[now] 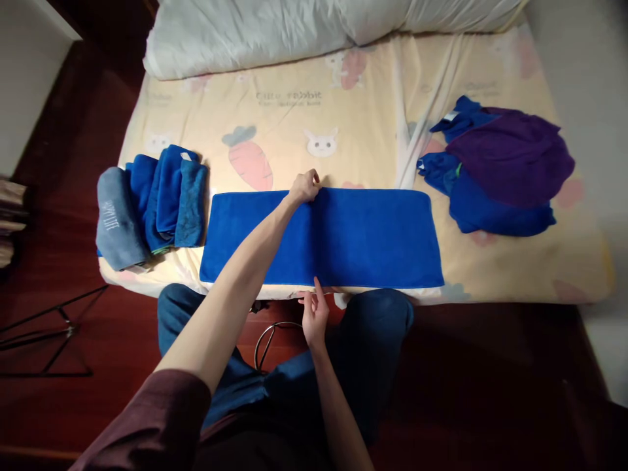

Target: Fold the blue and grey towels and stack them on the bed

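Observation:
A blue towel (377, 239) lies flat as a long rectangle along the near edge of the bed. A crease crosses its middle, running between my two hands. My left hand (305, 186) is closed at the far edge, its curled fingers pinching the cloth near the crease. At the near edge, my right hand (314, 317) is turned palm up with its fingers apart. Its index fingertip touches the towel's border at the crease.
Folded blue and grey-blue towels (164, 196) stand bunched at the left. A crumpled heap of purple and blue cloths (510, 163) lies at the right. A white quilt (265, 36) covers the back of the bed (284, 131). A black metal stand (63, 327) is on the floor.

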A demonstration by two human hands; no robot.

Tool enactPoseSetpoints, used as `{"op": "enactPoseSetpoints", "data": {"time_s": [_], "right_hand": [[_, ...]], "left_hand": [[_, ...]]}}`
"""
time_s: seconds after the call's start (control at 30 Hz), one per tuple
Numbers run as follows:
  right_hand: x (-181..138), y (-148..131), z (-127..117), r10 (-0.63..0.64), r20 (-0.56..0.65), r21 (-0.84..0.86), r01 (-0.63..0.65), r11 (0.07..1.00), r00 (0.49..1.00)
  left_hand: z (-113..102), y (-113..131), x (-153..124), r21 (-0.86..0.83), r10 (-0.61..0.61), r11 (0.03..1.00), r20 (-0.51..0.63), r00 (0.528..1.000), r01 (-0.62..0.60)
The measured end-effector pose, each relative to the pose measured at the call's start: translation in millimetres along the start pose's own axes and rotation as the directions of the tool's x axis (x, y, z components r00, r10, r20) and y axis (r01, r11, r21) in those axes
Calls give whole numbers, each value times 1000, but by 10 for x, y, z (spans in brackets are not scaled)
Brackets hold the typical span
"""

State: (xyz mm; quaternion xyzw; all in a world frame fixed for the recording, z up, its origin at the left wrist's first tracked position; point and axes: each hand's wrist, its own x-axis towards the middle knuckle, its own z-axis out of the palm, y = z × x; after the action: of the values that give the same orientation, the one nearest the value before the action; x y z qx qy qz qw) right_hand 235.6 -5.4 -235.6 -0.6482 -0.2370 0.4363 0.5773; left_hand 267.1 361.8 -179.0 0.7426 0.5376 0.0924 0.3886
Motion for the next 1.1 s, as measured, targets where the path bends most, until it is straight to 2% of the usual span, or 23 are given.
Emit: {"op": "enactPoseSetpoints", "data": {"time_s": [0.13, 0.23, 0.3, 0.43, 0.57, 0.73, 0.9, 1.1], "right_hand": [[9, 6, -2, 21, -19, 1, -21, 1000, 1000], [31, 15, 11, 20, -42, 6, -19, 1000, 999], [43, 24, 20, 34, -68, 18, -33, 999, 997], [59, 69, 25, 102, -204, 71, -90, 993, 974], [97, 104, 48, 88, -350, 108, -53, 993, 933], [141, 50, 81, 56, -436, 128, 0, 992, 898], [122, -74, 34, -64, -455, -25, 60, 998, 888], [86, -241, -103, -295, -426, -244, 205, 948, 855]], "left_hand": [[14, -36, 24, 30, 8, 1000, -72, 997, -6], [-1, -12, 18, 29, -27, 999, -20, 999, 27], [-22, 12, -1, 57, 3, 998, -15, 1000, -2], [-91, 50, -62, 124, 110, 988, -112, 988, -96], [-180, 90, -137, 103, 122, 988, -81, 989, -113], [-309, 170, -236, 25, 153, 988, -103, 983, -151], [-425, 211, -345, -96, 148, 983, -96, 984, -158], [-696, 244, -562, -135, 241, 955, -165, 956, -264]]}}
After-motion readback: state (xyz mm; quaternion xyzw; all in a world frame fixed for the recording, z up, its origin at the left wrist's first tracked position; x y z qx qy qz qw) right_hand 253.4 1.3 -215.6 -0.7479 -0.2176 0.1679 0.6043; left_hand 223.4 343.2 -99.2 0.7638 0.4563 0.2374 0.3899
